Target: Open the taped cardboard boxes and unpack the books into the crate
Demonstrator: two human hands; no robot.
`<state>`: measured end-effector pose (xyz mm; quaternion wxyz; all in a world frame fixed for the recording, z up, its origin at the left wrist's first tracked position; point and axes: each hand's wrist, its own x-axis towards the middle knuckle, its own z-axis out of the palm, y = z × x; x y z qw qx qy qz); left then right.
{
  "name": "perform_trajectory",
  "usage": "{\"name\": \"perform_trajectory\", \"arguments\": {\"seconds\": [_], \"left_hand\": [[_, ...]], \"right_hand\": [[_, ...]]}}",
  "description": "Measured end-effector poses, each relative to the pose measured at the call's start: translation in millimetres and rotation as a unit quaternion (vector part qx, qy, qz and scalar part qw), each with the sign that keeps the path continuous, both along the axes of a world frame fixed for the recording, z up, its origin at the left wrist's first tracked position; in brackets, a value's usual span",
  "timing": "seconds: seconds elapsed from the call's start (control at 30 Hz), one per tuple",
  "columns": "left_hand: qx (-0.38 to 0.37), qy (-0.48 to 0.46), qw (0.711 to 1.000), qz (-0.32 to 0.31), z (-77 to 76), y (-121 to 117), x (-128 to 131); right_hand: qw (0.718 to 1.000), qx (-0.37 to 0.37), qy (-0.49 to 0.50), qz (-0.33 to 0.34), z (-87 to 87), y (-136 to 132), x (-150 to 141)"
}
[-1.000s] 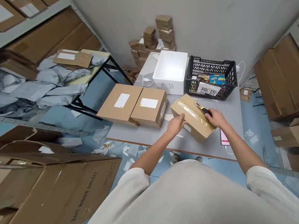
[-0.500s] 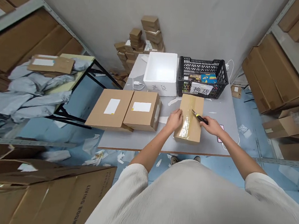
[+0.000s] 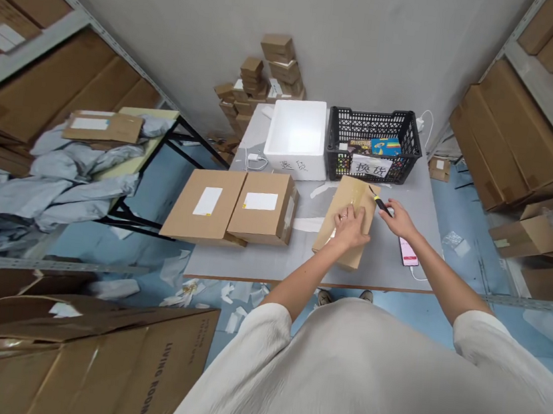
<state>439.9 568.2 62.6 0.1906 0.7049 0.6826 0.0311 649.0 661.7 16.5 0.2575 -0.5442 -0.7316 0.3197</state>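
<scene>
A taped cardboard box (image 3: 331, 222) lies at a slight slant on the grey table (image 3: 269, 263), in front of the black crate. Flat on its top rests my left hand (image 3: 349, 226), fingers spread over the strip of clear tape. My right hand (image 3: 399, 219) is closed round a utility knife (image 3: 381, 205) with a black and yellow handle. The knife's blade points up and left, by the box's far right corner; whether it touches the cardboard I cannot tell.
Two labelled cardboard boxes (image 3: 203, 205) stand on the left. Behind are a white foam box (image 3: 299, 129) and a black plastic crate (image 3: 373, 145) with colourful packages inside. A phone (image 3: 408, 252) on a cable lies at the right. Paper scraps litter the floor.
My left hand has moved from the box's left edge onto its top. The box has turned a little. The knife has shifted right, off the tape seam, and the phone is now uncovered.
</scene>
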Motion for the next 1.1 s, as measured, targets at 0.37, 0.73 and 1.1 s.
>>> {"name": "perform_trajectory", "arguments": {"seconds": [0.37,0.73,1.1], "left_hand": [[-0.044,0.014,0.977,-0.207,1.2,19.4,-59.7],[0.012,0.02,0.979,-0.2,3.6,9.3,-56.0],[0.002,0.009,0.981,-0.193,4.0,12.2,-2.3]], "right_hand": [[0.995,-0.047,-0.013,-0.083,9.8,0.4,6.1],[0.989,-0.132,0.025,-0.059,20.5,-35.2,13.4],[0.977,-0.198,0.073,0.009,33.1,-36.3,71.4]]}}
